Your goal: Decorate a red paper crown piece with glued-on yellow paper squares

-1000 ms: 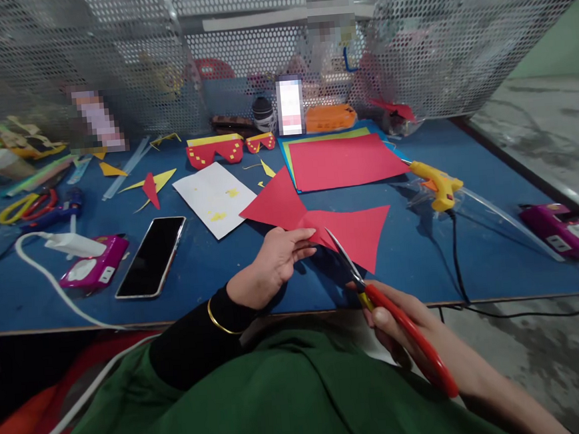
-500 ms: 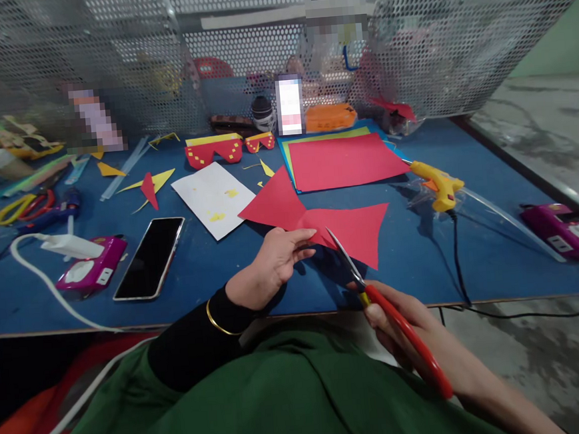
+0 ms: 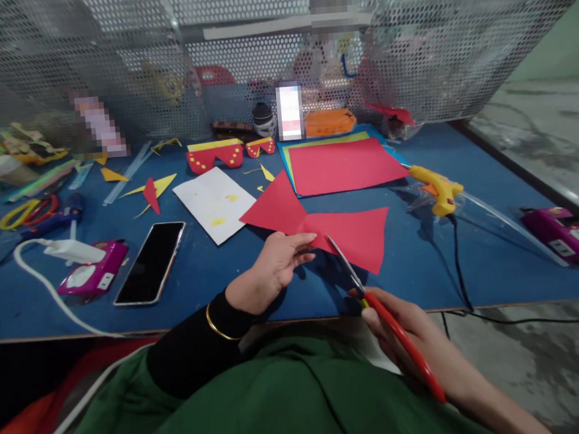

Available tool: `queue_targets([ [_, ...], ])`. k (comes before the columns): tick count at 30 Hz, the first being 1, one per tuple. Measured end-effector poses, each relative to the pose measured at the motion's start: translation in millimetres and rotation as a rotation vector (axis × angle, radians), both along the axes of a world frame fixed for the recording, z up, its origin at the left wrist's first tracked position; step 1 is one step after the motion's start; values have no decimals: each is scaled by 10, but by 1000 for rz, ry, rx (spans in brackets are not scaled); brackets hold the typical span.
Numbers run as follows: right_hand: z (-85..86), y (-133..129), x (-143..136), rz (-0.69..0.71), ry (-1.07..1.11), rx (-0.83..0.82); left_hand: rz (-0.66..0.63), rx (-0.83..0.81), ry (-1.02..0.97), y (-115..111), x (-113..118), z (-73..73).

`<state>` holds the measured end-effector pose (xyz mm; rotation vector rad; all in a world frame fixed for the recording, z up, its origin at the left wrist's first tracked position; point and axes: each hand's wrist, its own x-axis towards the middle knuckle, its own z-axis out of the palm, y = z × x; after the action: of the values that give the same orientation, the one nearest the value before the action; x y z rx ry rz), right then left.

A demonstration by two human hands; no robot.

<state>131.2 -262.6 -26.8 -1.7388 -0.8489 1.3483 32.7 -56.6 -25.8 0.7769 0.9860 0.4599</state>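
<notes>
My left hand (image 3: 283, 261) pinches the near edge of a red paper sheet (image 3: 353, 232), which has a bow-like shape with two wide wings. In my right hand (image 3: 403, 325) are scissors (image 3: 347, 266) with red handles. Their metal blades point up and away, with the tips at the paper's edge just right of my left fingertips. The blades look nearly closed, and whether paper lies between them I cannot tell. Under the left wing of the red sheet is a corner of a white card (image 3: 216, 206) with yellow smears.
A phone (image 3: 150, 263) lies at left beside a purple power socket (image 3: 93, 268). Behind are red paper glasses (image 3: 214, 157) and stacked coloured sheets (image 3: 348, 165). A yellow glue gun (image 3: 438, 188) with its cord rests at right. Another purple socket (image 3: 566, 234) sits farther right.
The view has tilted slightly, so the table sits a little lower in the picture. My hands, the red sheet and the scissors hold almost the same position.
</notes>
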Motion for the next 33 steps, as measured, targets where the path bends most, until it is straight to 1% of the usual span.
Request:
queue_targets([
  [7, -21, -1, 0, 13, -21, 12, -12, 1, 9, 0, -5, 21],
  [15, 91, -39, 23, 48, -62, 20, -27, -14, -10, 18, -14, -10],
  [20, 107, -19, 32, 68, -84, 7, 12, -37, -19, 13, -20, -2],
  [25, 124, -11, -8, 5, -74, 34, 1, -59, -43, 18, -19, 13],
  [28, 152, -18, -22, -20, -79, 22, 0, -52, -44, 29, -11, 5],
  [33, 187, -24, -24, 79, -63, 33, -3, -57, -32, 27, -11, 5],
])
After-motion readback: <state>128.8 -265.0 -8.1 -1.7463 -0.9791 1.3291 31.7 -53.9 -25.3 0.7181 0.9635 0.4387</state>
